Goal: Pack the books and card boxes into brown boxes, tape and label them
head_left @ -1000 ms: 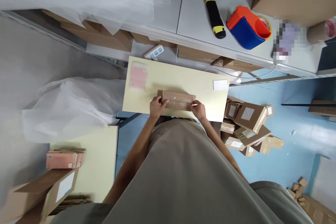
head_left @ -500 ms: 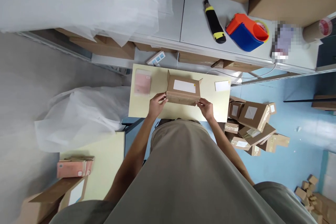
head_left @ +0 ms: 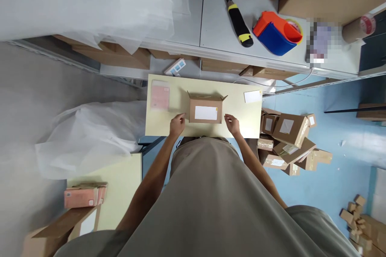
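White label (head_left: 206,113) on cardboard box (head_left: 191,113), print unreadable; now set down and released, left hand (head_left: 177,125) and right hand (head_left: 232,124) open alongside.

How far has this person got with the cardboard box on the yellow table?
Done: the box stands folded up on the yellow table, a white label on its side; labelled boxes lie heaped on the floor. In hand: the left hand and right hand flank it, open, apparently not gripping. Left: its top flaps stand open, and the pink packet lies beside it, outside.
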The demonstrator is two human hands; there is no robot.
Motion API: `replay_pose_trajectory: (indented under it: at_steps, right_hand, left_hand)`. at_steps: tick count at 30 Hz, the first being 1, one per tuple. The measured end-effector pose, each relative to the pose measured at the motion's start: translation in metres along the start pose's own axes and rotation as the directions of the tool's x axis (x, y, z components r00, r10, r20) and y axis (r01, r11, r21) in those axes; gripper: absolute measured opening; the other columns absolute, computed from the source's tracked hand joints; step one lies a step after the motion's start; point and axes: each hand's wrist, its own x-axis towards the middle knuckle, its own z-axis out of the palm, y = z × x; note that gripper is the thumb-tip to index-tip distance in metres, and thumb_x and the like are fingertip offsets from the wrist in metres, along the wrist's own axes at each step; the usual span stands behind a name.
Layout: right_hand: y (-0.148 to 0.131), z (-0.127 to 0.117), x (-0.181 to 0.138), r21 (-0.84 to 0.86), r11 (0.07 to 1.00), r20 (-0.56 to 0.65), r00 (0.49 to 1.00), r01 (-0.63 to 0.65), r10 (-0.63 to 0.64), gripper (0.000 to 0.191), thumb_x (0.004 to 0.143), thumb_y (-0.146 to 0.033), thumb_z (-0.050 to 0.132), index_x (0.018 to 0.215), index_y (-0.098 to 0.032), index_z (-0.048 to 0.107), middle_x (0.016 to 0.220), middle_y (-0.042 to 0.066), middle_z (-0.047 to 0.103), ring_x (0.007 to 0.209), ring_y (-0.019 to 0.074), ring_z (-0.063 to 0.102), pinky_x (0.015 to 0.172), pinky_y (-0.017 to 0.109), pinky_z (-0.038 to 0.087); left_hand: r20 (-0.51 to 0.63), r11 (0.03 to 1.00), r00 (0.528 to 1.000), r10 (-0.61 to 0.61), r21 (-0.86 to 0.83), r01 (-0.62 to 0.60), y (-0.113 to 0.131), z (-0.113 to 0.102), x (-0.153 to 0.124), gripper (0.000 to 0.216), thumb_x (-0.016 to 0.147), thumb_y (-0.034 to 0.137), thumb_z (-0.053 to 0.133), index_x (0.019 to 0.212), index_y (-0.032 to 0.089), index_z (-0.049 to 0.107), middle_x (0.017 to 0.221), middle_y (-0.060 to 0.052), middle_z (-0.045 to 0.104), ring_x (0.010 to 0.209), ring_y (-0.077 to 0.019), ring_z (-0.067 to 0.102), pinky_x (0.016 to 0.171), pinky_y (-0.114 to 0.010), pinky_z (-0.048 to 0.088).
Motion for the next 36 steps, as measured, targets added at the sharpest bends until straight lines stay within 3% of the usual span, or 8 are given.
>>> replay_pose_trajectory:
  at_steps: [4, 8, 15, 24, 28, 31, 33, 36]
  right_hand:
    - [-0.015, -0.005, 0.02, 0.174, 0.985, 0.008, 1.0, -0.015, 0.014, 0.049, 0.096, -0.06, 0.071, 0.119, -0.017, 0.079, 0.126, 0.018, 0.085, 0.106, 0.0268, 0.081, 0.096, 0.047, 0.071]
    - [-0.034, -0.001, 0.03, 0.256, 0.966, 0.096, 0.995, -0.037, 0.012, 0.049, 0.09, -0.061, 0.079, 0.115, -0.019, 0.08, 0.132, 0.018, 0.084, 0.108, 0.0287, 0.08, 0.093, 0.046, 0.071]
    - [-0.039, -0.014, 0.011, 0.254, 0.96, 0.068, 0.988, 0.118, -0.139, 0.059, 0.092, -0.066, 0.072, 0.13, -0.02, 0.072, 0.148, 0.019, 0.074, 0.111, 0.0278, 0.08, 0.095, 0.045, 0.071]
    - [-0.015, -0.02, -0.004, 0.205, 0.979, 0.196, 0.98, -0.006, -0.035, 0.074, 0.085, -0.08, 0.08, 0.127, -0.019, 0.073, 0.139, 0.021, 0.077, 0.117, 0.0352, 0.081, 0.091, 0.046, 0.07]
    - [-0.017, -0.041, -0.004, 0.083, 0.978, -0.054, 0.981, 0.19, -0.186, 0.088, 0.092, -0.084, 0.073, 0.152, -0.021, 0.063, 0.155, 0.024, 0.067, 0.133, 0.0352, 0.072, 0.103, 0.052, 0.068]
    - [-0.035, -0.061, 0.005, -0.161, 0.899, -0.182, 0.883, 0.407, -0.433, 0.068, 0.106, -0.071, 0.066, 0.155, -0.025, 0.063, 0.159, 0.021, 0.063, 0.148, 0.0369, 0.061, 0.118, 0.061, 0.059]
    - [-0.052, -0.068, 0.018, -0.28, 0.813, -0.096, 0.828, 0.511, -0.553, 0.052, 0.11, -0.058, 0.065, 0.151, -0.026, 0.067, 0.159, 0.018, 0.064, 0.15, 0.0372, 0.058, 0.124, 0.063, 0.053]
    - [-0.076, -0.065, 0.042, -0.387, 0.708, 0.143, 0.797, 0.59, -0.586, 0.044, 0.107, -0.039, 0.071, 0.147, -0.023, 0.071, 0.161, 0.018, 0.065, 0.151, 0.0382, 0.057, 0.126, 0.061, 0.051]
  left_hand:
    - [-0.05, 0.99, 0.999, -0.007, -0.138, 0.0, 0.023, -0.002, 0.027, 0.036, 0.094, 0.029, 0.069, 0.126, 0.018, 0.08, 0.135, -0.016, 0.082, 0.114, -0.0282, 0.081, 0.11, -0.045, 0.064]
    - [-0.011, 0.984, 1.0, 0.002, -0.177, -0.004, 0.048, 0.003, 0.039, 0.033, 0.092, 0.028, 0.075, 0.123, 0.017, 0.079, 0.127, -0.015, 0.083, 0.115, -0.0282, 0.08, 0.107, -0.044, 0.065]
    - [-0.084, 0.959, 0.992, 0.095, -0.258, -0.114, 0.06, 0.004, 0.006, 0.06, 0.096, 0.034, 0.076, 0.154, 0.022, 0.063, 0.15, -0.015, 0.074, 0.124, -0.0275, 0.078, 0.1, -0.041, 0.069]
    - [-0.014, 0.976, 0.995, -0.097, -0.197, 0.092, 0.046, 0.021, -0.019, 0.084, 0.092, 0.032, 0.082, 0.168, 0.019, 0.048, 0.142, -0.021, 0.074, 0.127, -0.0334, 0.077, 0.102, -0.049, 0.068]
    - [-0.242, 0.991, 0.961, 0.132, 0.021, -0.131, 0.066, 0.011, -0.038, 0.079, 0.099, 0.03, 0.072, 0.172, 0.023, 0.043, 0.164, -0.022, 0.059, 0.154, -0.0367, 0.057, 0.123, -0.057, 0.056]
    - [-0.237, 0.92, 0.897, 0.373, 0.218, -0.325, 0.093, 0.005, -0.045, 0.058, 0.103, 0.025, 0.064, 0.161, 0.023, 0.057, 0.161, -0.019, 0.061, 0.155, -0.0367, 0.053, 0.133, -0.058, 0.045]
    - [-0.161, 0.875, 0.88, 0.446, 0.286, -0.391, 0.109, 0.008, -0.041, 0.046, 0.104, 0.022, 0.061, 0.15, 0.024, 0.066, 0.152, -0.017, 0.066, 0.148, -0.0368, 0.058, 0.132, -0.058, 0.046]
    - [-0.09, 0.851, 0.892, 0.442, 0.355, -0.386, 0.119, 0.018, -0.03, 0.035, 0.103, 0.022, 0.063, 0.137, 0.022, 0.073, 0.144, -0.019, 0.067, 0.141, -0.0394, 0.061, 0.128, -0.06, 0.049]
